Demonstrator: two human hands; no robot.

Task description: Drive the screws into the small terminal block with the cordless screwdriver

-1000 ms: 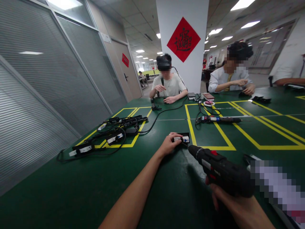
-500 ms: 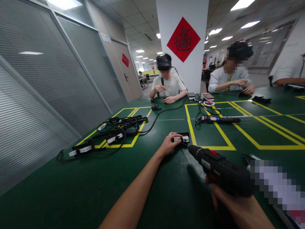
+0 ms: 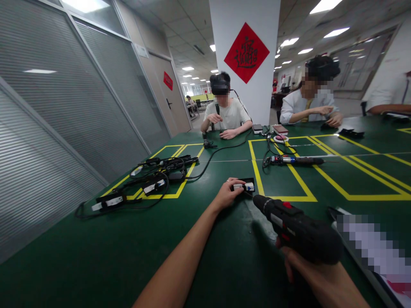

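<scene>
Held in my right hand (image 3: pixel 298 261) is a black and red cordless drill (image 3: pixel 295 226), its nose pointing left and away from me. The thin bit at its tip reaches to the near side of a small black and white part (image 3: pixel 248 187), and I cannot make out whether it touches. My left hand (image 3: pixel 229 192) grips that part from the left, fingers over its top, pressing it to the green table (image 3: pixel 180 239). The fingers cover the part's left end.
Black adapters with cables (image 3: pixel 170 169) lie at the left. An electric screwdriver (image 3: pixel 295 160) rests beyond the drill. At the right edge is a tray-like item (image 3: pixel 353 252), partly blurred. Two people (image 3: pixel 229 109) with headsets work across the table, which carries yellow tape lines (image 3: pixel 289 199).
Almost nothing differs. The whole view has shifted very slightly, while both hands, the drill and the small part keep their places relative to one another.
</scene>
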